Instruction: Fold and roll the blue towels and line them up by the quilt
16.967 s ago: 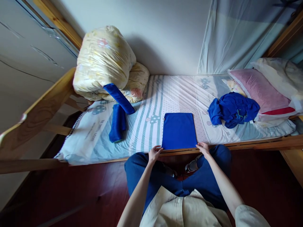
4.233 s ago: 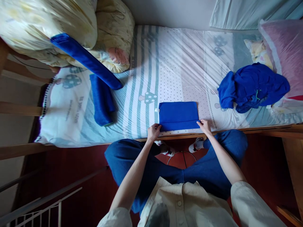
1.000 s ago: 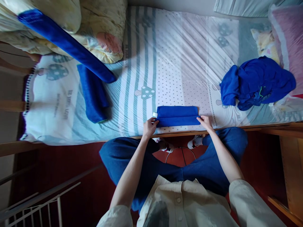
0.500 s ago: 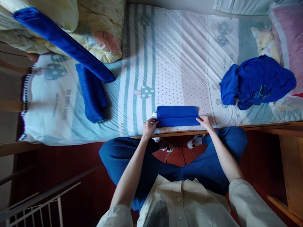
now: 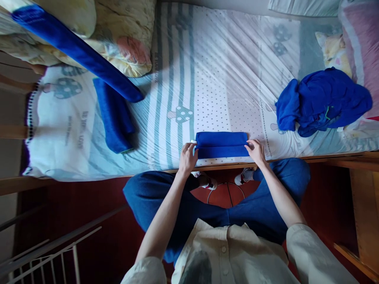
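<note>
A blue towel [image 5: 222, 145], folded into a flat rectangle with a crease along its length, lies at the bed's front edge. At its left end is my left hand [image 5: 187, 159], thumb and fingers apart beside a small white tag [image 5: 193, 141]. My right hand [image 5: 256, 152] is at the opposite end, its thumb and forefinger spread by the towel's right edge. Neither hand visibly pinches the fabric; light contact at the edges cannot be made out.
A crumpled blue pile of cloth [image 5: 325, 103] lies on the right beside a pink pillow [image 5: 363, 51]. Toward the left are a folded blue cloth [image 5: 114, 118] and a long blue roll [image 5: 79, 53] leaning on a yellowish quilt [image 5: 127, 35]. A patterned sheet [image 5: 213, 79] covers the bed.
Both hands have loosened from pinching the towel's lower side edges. Their fingers have moved slightly up and apart; the towel stays in place.
</note>
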The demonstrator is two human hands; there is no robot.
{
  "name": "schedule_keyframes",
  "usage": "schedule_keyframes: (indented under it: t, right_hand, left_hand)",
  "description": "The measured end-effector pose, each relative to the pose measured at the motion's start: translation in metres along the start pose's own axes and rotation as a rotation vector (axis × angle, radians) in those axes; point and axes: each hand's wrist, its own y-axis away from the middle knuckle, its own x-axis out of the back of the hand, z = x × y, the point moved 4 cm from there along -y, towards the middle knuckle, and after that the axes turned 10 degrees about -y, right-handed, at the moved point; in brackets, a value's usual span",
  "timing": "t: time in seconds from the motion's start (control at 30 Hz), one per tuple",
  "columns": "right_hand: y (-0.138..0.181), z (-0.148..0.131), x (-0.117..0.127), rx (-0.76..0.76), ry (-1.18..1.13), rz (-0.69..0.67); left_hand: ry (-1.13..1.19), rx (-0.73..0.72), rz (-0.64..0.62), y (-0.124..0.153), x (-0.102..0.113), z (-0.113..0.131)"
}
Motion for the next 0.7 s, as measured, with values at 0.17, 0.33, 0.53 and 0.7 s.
schedule_keyframes:
  t: [0.17, 0.33, 0.53, 0.7]
  right_hand:
    - [0.009, -0.024, -0.015, 0.225, 0.042, -0.288]
    - [0.016, -0.021, -0.022, 0.249, 0.212, -0.407]
    - [0.017, -0.023, -0.027, 0.273, 0.366, -0.451]
    - [0.017, -0.023, -0.026, 0.257, 0.412, -0.399]
  left_hand:
    - [-0.023, -0.309, -0.105, 0.007, -0.008, 0.019]
    - [-0.124, -0.429, -0.285, 0.013, -0.024, 0.015]
    - [-0.252, -0.46, -0.313, 0.016, -0.032, 0.01]
    - [-0.254, -0.478, -0.271, 0.018, -0.033, 0.008]
